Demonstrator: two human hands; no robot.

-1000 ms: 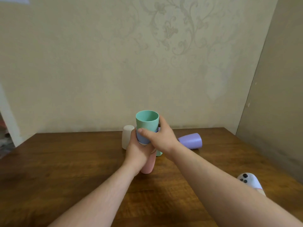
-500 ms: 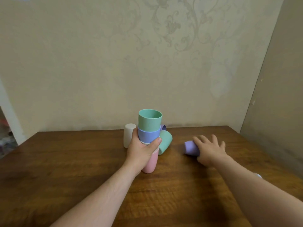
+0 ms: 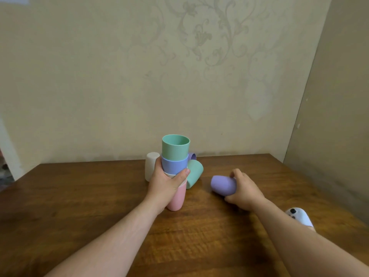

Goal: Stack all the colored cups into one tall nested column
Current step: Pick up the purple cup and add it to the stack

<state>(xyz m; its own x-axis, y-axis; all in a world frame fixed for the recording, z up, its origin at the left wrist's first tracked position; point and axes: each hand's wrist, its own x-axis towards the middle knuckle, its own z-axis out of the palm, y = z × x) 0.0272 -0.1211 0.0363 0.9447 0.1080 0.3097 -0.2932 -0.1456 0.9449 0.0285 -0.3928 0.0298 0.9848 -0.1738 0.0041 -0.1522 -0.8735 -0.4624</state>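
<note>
Four nested cups [image 3: 175, 168], lilac cup [image 3: 223, 185] gripped sideways

Right hand [image 3: 242, 193] now off the stack, fingers closed around the lilac cup [image 3: 223, 185], drawn nearer.

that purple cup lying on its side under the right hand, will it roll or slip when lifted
The purple cup looks like rigid, light plastic, so it should lift easily. Lying on its side with a tapered round wall, it would probably roll in a curve if nudged. Its matte surface suggests the right hand won't slip.
</note>
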